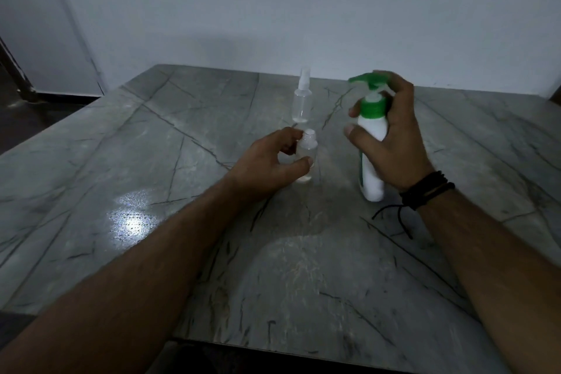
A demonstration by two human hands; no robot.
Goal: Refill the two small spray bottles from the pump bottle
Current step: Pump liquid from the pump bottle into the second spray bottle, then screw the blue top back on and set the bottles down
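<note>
Head view: left hand (267,161) fingers curled round uncapped spray bottle (306,158), mid-worktop (151,161). Right hand (391,130) gripped pump bottle (372,143), tilted, nozzle clear of neck. Capped spray bottle (302,100) stood toward far edge. First fill apparently underway; next, nozzle over neck, press.

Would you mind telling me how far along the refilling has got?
Done: the near spray bottle has its cap off. In hand: the left hand grips it, while the right hand holds the green-topped pump bottle beside it. Left: pumping into it, then the far spray bottle, still capped.
</note>
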